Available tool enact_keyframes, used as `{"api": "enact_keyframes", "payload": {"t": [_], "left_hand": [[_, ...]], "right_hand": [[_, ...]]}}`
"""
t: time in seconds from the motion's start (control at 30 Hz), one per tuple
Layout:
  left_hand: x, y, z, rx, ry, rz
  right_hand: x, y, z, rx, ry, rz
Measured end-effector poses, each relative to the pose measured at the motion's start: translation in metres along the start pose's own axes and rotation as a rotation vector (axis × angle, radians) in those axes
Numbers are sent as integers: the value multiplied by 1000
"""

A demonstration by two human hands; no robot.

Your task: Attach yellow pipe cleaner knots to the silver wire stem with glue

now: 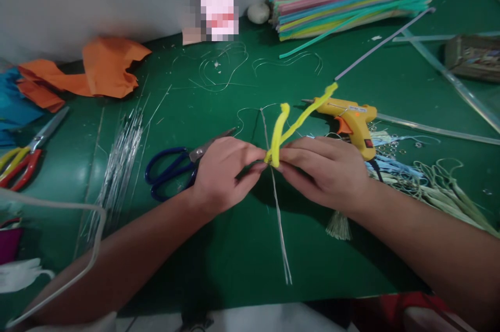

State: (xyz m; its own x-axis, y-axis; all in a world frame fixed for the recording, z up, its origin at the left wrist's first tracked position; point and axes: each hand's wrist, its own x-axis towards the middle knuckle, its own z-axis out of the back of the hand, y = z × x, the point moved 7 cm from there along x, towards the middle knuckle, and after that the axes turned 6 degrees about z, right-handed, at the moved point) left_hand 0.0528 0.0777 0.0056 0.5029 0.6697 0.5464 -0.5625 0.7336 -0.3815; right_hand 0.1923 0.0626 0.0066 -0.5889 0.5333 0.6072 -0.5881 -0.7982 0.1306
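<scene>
A bent yellow pipe cleaner [278, 134] stands up between my two hands, folded into a loop with one long end slanting up to the right. Twisted silvery wire [277, 202] passes behind it and hangs down in two ends. My left hand [228, 170] pinches the wire and the base of the pipe cleaner from the left. From the right, my right hand [322, 168] closes its fingers on the yellow pipe cleaner near the same spot. Both sets of fingertips partly hide the join. Blue-handled scissors [167, 165] lie beside and partly behind my left hand.
A yellow glue gun [351, 118] lies just beyond my right hand. Coloured pipe cleaners [351, 4] are bundled at the back. Loose wires [121, 160] and red-yellow scissors [33, 150] lie left, near orange fabric [113, 66]. Tassels [441, 191] are at right.
</scene>
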Motion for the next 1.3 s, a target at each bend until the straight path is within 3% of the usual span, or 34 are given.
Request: {"api": "enact_keyframes", "payload": {"t": [0.3, 0.5, 0.83, 1.3], "left_hand": [[-1, -2, -2, 4, 6, -37], [2, -6, 2, -123, 34, -45], [3, -4, 0, -54, 23, 48], [2, -6, 3, -63, -41, 100]], "right_hand": [[1, -1, 3, -5, -48, -15], [1, -2, 8, -52, -95, -51], [-1, 5, 8, -61, -150, -18], [2, 1, 2, -120, -34, -7]]}}
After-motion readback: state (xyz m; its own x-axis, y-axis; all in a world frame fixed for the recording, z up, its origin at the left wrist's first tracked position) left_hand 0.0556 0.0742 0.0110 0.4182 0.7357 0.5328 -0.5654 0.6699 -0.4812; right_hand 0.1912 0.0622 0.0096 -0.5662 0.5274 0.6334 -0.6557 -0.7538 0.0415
